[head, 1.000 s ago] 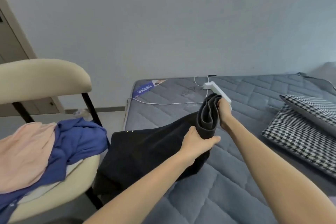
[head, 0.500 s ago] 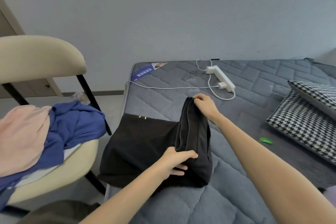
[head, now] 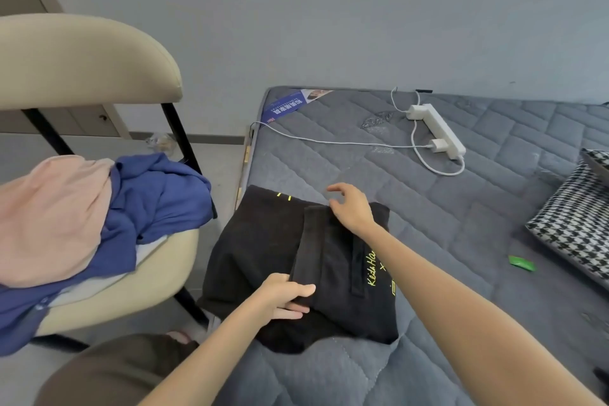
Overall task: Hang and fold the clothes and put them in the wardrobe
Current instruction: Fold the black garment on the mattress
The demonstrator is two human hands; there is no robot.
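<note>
A black garment point(head: 260, 250) with yellow-green lettering lies partly folded at the near left corner of the grey mattress point(head: 445, 227). My left hand point(head: 283, 295) pinches the near end of the folded flap between thumb and fingers. Over the flap's far end my right hand point(head: 349, 208) hovers with its fingers spread and relaxed, holding nothing. A pink garment point(head: 49, 217) and a blue garment point(head: 158, 198) are heaped on the beige chair point(head: 85, 59) to the left.
A white power strip point(head: 438, 130) with a plugged charger and white cable lies on the mattress far side. A houndstooth pillow point(head: 580, 224) sits at the right edge, a small green wrapper point(head: 521, 263) near it. Grey wall behind; floor between chair and bed.
The raised black garment has come down flat onto the mattress, folded over itself. My right hand has let go of its far edge; my left hand still holds the near edge.
</note>
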